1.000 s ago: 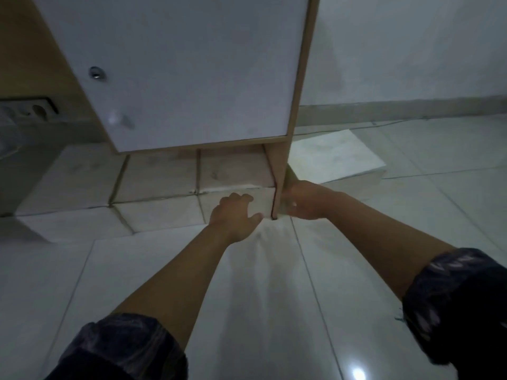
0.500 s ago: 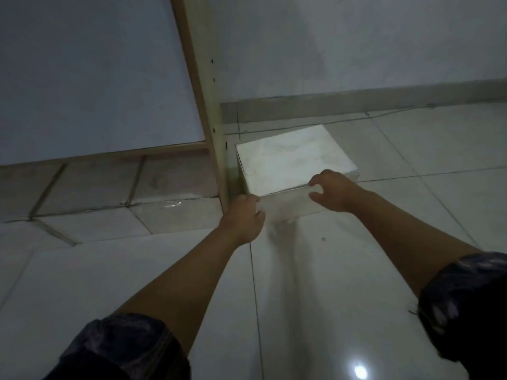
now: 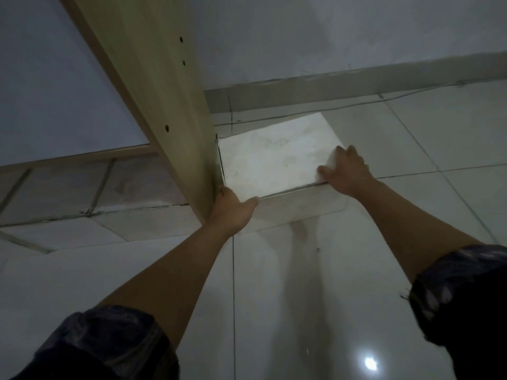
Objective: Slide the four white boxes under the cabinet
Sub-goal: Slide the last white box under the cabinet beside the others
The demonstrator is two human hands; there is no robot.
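Note:
A white box (image 3: 274, 157) lies on the floor just right of the cabinet's wooden side panel (image 3: 164, 111), touching it. My left hand (image 3: 233, 209) grips the box's near left corner, thumb along its top edge. My right hand (image 3: 343, 171) holds the near right corner, fingers spread over the top. Under the cabinet's white door (image 3: 55, 86), to the left, other white boxes (image 3: 142, 185) sit side by side, their near faces (image 3: 63, 231) sticking out in front of the cabinet.
A grey skirting board (image 3: 356, 89) and a thin cable (image 3: 384, 101) run along the wall behind the box. The glossy tiled floor (image 3: 329, 283) spreads in front and to the right, with a lamp's reflection (image 3: 370, 363) on it.
My hands left the box under the cabinet and went to the box right of the side panel. My right hand has slid to its right corner. The view has turned right and closer.

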